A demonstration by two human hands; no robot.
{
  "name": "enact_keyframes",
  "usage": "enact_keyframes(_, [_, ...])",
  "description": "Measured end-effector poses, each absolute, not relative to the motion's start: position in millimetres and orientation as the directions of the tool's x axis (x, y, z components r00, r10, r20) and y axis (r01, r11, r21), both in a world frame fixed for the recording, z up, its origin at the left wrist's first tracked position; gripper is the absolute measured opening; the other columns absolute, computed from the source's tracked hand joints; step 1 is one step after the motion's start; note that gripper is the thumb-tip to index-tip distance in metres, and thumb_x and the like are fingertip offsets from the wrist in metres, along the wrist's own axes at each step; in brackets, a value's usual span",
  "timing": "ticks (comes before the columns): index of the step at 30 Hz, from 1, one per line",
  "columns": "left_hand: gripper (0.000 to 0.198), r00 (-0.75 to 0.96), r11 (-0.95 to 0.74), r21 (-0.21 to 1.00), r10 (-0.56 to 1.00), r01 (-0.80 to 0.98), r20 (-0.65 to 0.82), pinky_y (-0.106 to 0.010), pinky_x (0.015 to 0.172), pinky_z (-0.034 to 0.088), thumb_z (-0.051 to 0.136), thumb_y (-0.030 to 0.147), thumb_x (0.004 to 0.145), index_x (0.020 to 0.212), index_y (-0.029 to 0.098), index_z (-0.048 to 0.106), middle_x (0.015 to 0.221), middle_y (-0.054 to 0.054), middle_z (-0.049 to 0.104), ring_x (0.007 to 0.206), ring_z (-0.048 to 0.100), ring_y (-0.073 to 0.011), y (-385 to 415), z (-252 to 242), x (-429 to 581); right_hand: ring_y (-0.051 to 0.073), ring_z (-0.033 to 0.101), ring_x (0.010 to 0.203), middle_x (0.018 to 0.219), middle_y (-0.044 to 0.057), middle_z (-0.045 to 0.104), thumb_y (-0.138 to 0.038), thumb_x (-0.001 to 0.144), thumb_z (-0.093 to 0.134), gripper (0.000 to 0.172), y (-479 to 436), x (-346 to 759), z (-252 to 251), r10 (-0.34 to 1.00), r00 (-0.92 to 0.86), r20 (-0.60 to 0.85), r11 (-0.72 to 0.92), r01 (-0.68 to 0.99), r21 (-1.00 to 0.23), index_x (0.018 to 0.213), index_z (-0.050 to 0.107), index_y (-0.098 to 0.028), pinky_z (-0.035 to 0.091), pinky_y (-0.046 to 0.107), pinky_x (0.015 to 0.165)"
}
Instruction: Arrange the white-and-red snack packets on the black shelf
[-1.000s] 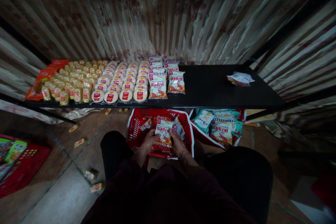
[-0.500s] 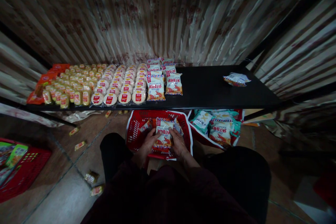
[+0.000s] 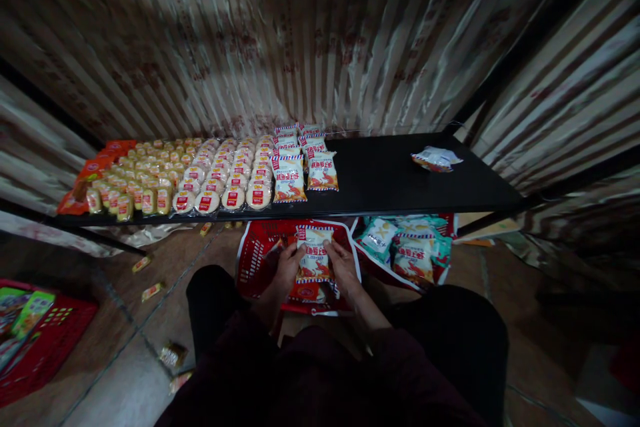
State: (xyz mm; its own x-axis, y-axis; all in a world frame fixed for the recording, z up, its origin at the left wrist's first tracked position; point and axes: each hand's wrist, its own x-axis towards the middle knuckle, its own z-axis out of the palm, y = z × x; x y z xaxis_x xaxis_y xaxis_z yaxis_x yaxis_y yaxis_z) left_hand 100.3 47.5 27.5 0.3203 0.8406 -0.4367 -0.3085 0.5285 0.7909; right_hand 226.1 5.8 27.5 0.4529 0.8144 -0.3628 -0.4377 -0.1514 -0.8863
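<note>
Gripping a white-and-orange bag (image 3: pixel 315 257) by its side edges, my left hand (image 3: pixel 286 270) and right hand (image 3: pixel 344 268) are sharing the hold, the fingers bending around it and the thumbs resting on its front. I am keeping its printed face turned up towards me, above a red basket (image 3: pixel 249 267) that is sitting between my knees. Under the bag, an orange packet (image 3: pixel 306 292) is showing inside that basket. To the right, a second basket (image 3: pixel 383 271) is carrying green bags (image 3: pixel 377 240) and a shrimp bag (image 3: pixel 414 257). Just ahead, a black shelf (image 3: pixel 370 180) is holding two columns of matching bags (image 3: pixel 289 180); left of them, round crackers (image 3: pixel 207 201) are standing in rows, then small yellow packs (image 3: pixel 150 200), then orange bags (image 3: pixel 80 193) at the end. Well apart, towards the right end, a silvery bag (image 3: pixel 435 158) is lying alone. On the floor at my left, some loose packs (image 3: pixel 151 291) are lying near a third basket (image 3: pixel 60 340). Behind the shelf, a striped curtain (image 3: pixel 300 33) is hanging.
</note>
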Motion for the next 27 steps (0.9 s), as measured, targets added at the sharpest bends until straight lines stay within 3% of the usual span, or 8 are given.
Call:
enact_keyframes(8, [0.050,0.299,0.452,0.843,0.880,-0.291,-0.368,-0.028,0.066,0.051,0.078,0.056,0.055,0.082,0.015,0.069,0.072,-0.003,0.070,0.066,0.065,-0.0167,56.6,54.3,120.9,0.023,0.069,0.076,0.082,0.002,0.075,-0.059,0.064,0.072,0.046,14.5,243.2,60.7,0.809,0.498,-0.313,-0.133,-0.363,-0.922,0.089,0.072,-0.020,0.056,0.032,0.068])
enact_keyframes(14, [0.051,0.295,0.426,0.852,0.893,-0.306,-0.341,-0.027,0.064,0.050,0.076,0.059,0.058,0.082,0.015,0.067,0.070,-0.002,0.069,0.062,0.063,-0.0146,68.4,58.8,135.1,0.024,0.069,0.083,0.085,0.003,0.075,-0.061,0.069,0.068,0.049,15.3,256.5,77.8,0.881,0.407,-0.241,-0.085,-0.364,-0.928,0.096,0.071,-0.020,0.057,0.034,0.074])
enact_keyframes(21, [0.057,0.258,0.382,0.867,0.916,-0.320,-0.308,-0.029,0.064,0.051,0.074,0.062,0.059,0.090,0.015,0.065,0.074,-0.003,0.070,0.062,0.064,-0.0156,84.4,60.4,147.4,0.022,0.066,0.095,0.103,0.002,0.072,-0.050,0.073,0.069,0.040,11.0,267.7,72.0,0.901,0.397,-0.175,-0.078,-0.249,-0.965,0.105,0.069,-0.025,0.050,0.036,0.092])
enact_keyframes(27, [0.056,0.272,0.375,0.882,0.914,-0.286,-0.300,-0.028,0.065,0.051,0.073,0.063,0.059,0.088,0.015,0.065,0.075,-0.003,0.070,0.065,0.064,-0.0161,90.2,67.8,152.8,0.023,0.066,0.093,0.101,0.002,0.073,-0.050,0.072,0.070,0.041,14.1,270.9,64.6,0.887,0.430,-0.167,-0.057,-0.258,-0.964,0.103,0.070,-0.024,0.051,0.037,0.088])
